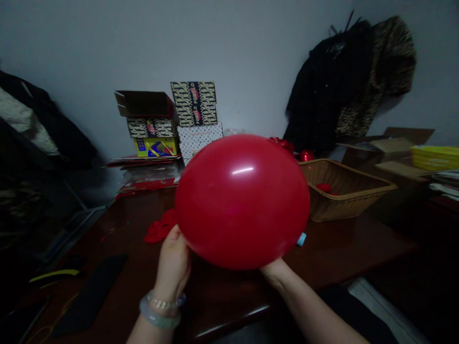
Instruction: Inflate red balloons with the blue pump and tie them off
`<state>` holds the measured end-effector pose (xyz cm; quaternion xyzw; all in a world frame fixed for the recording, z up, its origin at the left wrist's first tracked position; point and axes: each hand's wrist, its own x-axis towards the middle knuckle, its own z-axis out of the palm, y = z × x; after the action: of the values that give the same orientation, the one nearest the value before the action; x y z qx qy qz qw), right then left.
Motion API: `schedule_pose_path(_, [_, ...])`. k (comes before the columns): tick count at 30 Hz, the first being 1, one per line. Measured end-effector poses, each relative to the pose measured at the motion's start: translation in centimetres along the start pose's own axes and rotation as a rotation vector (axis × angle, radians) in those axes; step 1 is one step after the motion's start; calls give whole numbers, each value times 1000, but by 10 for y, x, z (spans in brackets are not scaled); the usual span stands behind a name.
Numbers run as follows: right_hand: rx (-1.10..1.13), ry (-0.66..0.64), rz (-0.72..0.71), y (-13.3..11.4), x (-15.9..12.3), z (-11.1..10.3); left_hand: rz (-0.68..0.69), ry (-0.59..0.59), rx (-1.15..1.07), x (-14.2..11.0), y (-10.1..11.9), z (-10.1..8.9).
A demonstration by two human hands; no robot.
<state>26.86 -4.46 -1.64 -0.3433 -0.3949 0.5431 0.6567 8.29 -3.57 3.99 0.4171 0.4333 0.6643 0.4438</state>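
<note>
A large, inflated red balloon (244, 200) fills the middle of the view above the dark table. My left hand (175, 258) is at its lower left edge, thumb up and fingers curled in, gripping it; some fingertips are hidden. Bracelets circle that wrist. Under the balloon's lower right side is my right hand (274, 271), with its fingers hidden behind the balloon. Crumpled red cloth-like material (161, 227) lies on the table just beyond my left hand. A small light-blue object (301, 239) shows past the balloon's right edge.
A wicker basket (344, 203) with red items stands at the right on the table (373, 243). Stacked boxes (197, 138) rise at the back. A black flat object (93, 291) and a yellow-edged tool (55, 274) lie at left. Coats (330, 81) hang on the wall.
</note>
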Motion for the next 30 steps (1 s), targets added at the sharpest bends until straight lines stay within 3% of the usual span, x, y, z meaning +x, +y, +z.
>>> schedule_pose_path(3, [-13, 54, 143, -5, 11, -21, 257, 75, 352, 19, 25, -37])
schedule_pose_path(7, [5, 179, 136, -23, 25, -45, 595, 107, 811, 31, 42, -70])
schedule_pose_path(9, [-3, 204, 70, -34, 28, -51, 738, 95, 986, 30, 44, -75])
schedule_pose_path(12, [-13, 105, 37, -42, 26, -53, 911, -6, 1119, 25, 46, -75])
schedule_pose_path(17, [-1, -101, 168, -29, 20, -54, 1066, -153, 1090, 14, 47, -69])
schedule_pose_path(22, [-8, -227, 119, -30, 15, -55, 978, -220, 964, 7, 47, -67])
schedule_pose_path(27, [-118, -230, -98, -54, 8, -48, 651, -284, 801, 2, 58, -69])
schedule_pose_path(30, [-244, -257, -128, -58, 2, -54, 414, -298, 639, -1, 64, -69])
